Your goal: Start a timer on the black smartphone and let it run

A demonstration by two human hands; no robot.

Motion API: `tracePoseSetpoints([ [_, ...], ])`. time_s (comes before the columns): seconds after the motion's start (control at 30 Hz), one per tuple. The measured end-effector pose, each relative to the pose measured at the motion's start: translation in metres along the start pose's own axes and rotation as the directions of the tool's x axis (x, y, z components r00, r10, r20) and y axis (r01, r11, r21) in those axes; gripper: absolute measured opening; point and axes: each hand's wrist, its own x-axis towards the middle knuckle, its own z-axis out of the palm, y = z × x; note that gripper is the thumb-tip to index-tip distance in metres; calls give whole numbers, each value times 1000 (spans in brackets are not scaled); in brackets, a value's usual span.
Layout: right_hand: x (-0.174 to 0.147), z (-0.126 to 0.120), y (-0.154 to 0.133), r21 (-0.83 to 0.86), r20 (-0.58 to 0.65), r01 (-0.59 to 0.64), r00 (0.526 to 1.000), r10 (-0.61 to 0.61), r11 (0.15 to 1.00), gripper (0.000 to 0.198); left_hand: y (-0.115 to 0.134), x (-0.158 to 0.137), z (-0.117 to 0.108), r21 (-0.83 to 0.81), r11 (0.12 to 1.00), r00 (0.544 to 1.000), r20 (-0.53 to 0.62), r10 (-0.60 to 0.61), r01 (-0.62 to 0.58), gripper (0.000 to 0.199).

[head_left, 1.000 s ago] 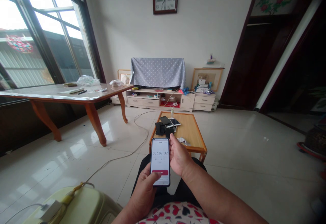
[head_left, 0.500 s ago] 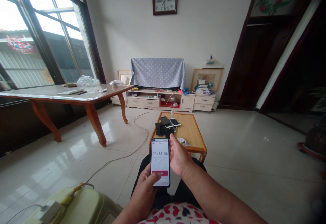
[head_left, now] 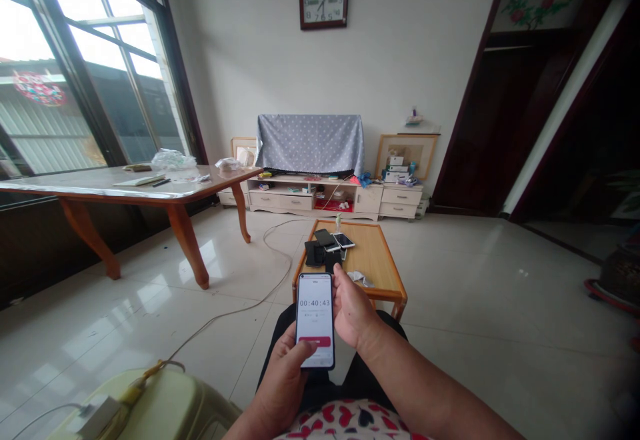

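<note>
A smartphone (head_left: 315,313) stands upright over my lap, its white screen showing the timer 00:40:43 above a red button. My left hand (head_left: 284,377) grips its lower end from beneath, thumb resting on the screen near the red button. My right hand (head_left: 354,313) clasps the right edge, fingers reaching up to the top corner. Just beyond the phone is a small wooden coffee table (head_left: 374,259) that carries several phones and dark wallets (head_left: 326,245) and a crumpled wrapper (head_left: 359,277).
A long wooden table (head_left: 125,190) stands at the left by the window. A white cable (head_left: 240,308) trails over the tiled floor. A pale yellow-green stool (head_left: 160,403) with a charger sits at my lower left. A TV cabinet (head_left: 320,195) lines the far wall.
The timer on the phone has run on from 00:36:32 to 00:40:43. Both hands and the phone stay where they were.
</note>
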Motion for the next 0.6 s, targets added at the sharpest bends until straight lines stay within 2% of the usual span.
tracePoseSetpoints([
  [0.6, 2, -3, 1, -1, -19, -4, 1000, 4, 1000, 37, -3, 0, -2, -13, 1000, 1000, 6, -22, 22, 42],
])
